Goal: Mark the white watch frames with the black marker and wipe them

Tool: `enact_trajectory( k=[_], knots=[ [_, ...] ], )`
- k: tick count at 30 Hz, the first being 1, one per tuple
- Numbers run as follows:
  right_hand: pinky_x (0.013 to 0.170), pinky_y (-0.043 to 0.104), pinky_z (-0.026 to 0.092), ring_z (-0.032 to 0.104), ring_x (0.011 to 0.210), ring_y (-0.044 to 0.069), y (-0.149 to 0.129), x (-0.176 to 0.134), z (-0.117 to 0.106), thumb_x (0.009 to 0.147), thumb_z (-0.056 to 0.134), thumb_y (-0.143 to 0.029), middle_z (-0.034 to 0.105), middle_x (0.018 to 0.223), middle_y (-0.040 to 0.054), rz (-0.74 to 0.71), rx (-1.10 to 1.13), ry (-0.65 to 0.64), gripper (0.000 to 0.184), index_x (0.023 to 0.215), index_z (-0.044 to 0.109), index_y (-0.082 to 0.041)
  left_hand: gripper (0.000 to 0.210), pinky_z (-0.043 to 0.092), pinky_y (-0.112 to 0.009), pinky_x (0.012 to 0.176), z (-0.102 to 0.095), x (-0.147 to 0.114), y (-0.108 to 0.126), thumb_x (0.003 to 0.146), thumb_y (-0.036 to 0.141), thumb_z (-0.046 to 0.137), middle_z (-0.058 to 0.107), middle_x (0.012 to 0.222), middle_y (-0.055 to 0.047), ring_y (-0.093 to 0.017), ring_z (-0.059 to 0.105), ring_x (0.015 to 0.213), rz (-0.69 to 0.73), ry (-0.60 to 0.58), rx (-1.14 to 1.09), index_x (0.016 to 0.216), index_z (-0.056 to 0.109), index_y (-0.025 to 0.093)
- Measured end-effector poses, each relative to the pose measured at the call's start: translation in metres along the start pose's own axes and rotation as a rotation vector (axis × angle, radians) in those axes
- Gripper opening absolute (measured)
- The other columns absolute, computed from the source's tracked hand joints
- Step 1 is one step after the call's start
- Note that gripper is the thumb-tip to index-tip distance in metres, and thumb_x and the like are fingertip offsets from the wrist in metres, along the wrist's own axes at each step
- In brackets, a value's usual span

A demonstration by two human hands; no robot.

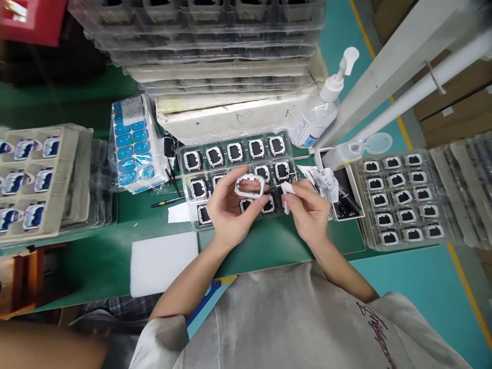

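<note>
My left hand [231, 212] is closed around a small rounded-square frame [249, 193], silvery white with an open middle, held between thumb and fingers. To its right, my right hand [310, 210] pinches a piece of white wipe [287, 189]; the two hands are apart. Beneath both lies a clear plastic tray [226, 137] with rows of similar white-rimmed frames, dark inside their pockets. My hands hide part of its lower rows.
Stacked trays [230, 56] rise behind. A pump bottle [319, 110] and an open box [351, 197] stand right, near another filled tray [403, 200]. Left are a blue-and-white pack [133, 143], beige trays [61, 184] and a white foam sheet [163, 264]. Another person's blurred arm [49, 343] shows lower left.
</note>
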State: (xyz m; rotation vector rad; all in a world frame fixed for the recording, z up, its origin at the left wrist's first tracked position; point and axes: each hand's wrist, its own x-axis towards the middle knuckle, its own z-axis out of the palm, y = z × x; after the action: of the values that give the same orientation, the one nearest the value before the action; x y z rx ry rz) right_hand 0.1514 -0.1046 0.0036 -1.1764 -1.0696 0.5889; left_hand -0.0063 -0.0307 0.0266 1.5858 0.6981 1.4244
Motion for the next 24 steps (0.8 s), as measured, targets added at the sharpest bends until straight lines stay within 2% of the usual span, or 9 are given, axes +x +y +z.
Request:
enact_trajectory(
  k=[4, 8, 12, 17, 20, 24],
  knots=[
    [0.068, 0.035, 0.056, 0.065, 0.083, 0.019, -0.009, -0.001, 0.001, 0.103, 0.069, -0.02, 0.065, 0.089, 0.0017, -0.172, -0.206, 0.003, 0.027, 0.125, 0.08, -0.031, 0.057, 0.069, -0.023, 0.075, 0.0, 0.0, -0.006, 0.086, 0.033, 0.092, 0.077, 0.103, -0.002, -0.016, 0.08, 0.091, -0.162, -0.054, -0.026, 0.137, 0.067, 0.026],
    [0.073, 0.04, 0.058, 0.067, 0.087, 0.021, -0.014, 0.0, 0.003, 0.101, 0.066, -0.011, 0.067, 0.094, 0.0034, -0.366, -0.338, -0.008, 0.046, 0.139, 0.073, -0.035, 0.052, 0.07, -0.026, 0.079, 0.002, -0.001, -0.005, 0.085, 0.031, 0.092, 0.078, 0.103, -0.003, -0.016, 0.08, 0.092, -0.162, -0.07, -0.015, 0.131, 0.069, 0.022],
    [0.07, 0.037, 0.055, 0.061, 0.082, 0.02, -0.015, 0.0, 0.005, 0.1, 0.062, -0.003, 0.059, 0.088, 0.0019, -0.472, -0.398, -0.081, 0.063, 0.153, 0.063, -0.036, 0.047, 0.07, -0.029, 0.085, 0.001, -0.005, -0.003, 0.088, 0.019, 0.086, 0.08, 0.108, -0.004, -0.017, 0.081, 0.096, -0.158, -0.117, 0.001, 0.132, 0.07, 0.022],
    [0.069, 0.036, 0.051, 0.055, 0.078, 0.019, -0.02, -0.001, 0.009, 0.102, 0.055, -0.002, 0.05, 0.082, 0.0001, -0.492, -0.511, -0.142, 0.068, 0.159, 0.055, -0.038, 0.046, 0.07, -0.032, 0.092, -0.003, -0.011, -0.004, 0.092, 0.017, 0.081, 0.08, 0.116, -0.007, -0.021, 0.082, 0.105, -0.195, -0.146, 0.05, 0.136, 0.069, 0.024],
    [0.072, 0.036, 0.055, 0.06, 0.081, 0.02, -0.023, -0.002, 0.01, 0.101, 0.057, -0.001, 0.059, 0.088, 0.0016, -0.464, -0.477, -0.12, 0.063, 0.155, 0.059, -0.034, 0.047, 0.069, -0.032, 0.091, -0.003, -0.011, -0.005, 0.091, 0.018, 0.082, 0.08, 0.116, -0.007, -0.021, 0.081, 0.106, -0.202, -0.151, 0.057, 0.136, 0.069, 0.024],
    [0.074, 0.038, 0.059, 0.068, 0.088, 0.021, -0.024, -0.001, 0.008, 0.097, 0.065, 0.0, 0.071, 0.1, 0.0059, -0.423, -0.395, -0.053, 0.046, 0.137, 0.066, -0.025, 0.049, 0.068, -0.027, 0.085, 0.0, -0.005, -0.004, 0.087, 0.025, 0.09, 0.079, 0.106, -0.003, -0.016, 0.08, 0.095, -0.209, -0.119, -0.032, 0.131, 0.069, 0.023]
  ],
)
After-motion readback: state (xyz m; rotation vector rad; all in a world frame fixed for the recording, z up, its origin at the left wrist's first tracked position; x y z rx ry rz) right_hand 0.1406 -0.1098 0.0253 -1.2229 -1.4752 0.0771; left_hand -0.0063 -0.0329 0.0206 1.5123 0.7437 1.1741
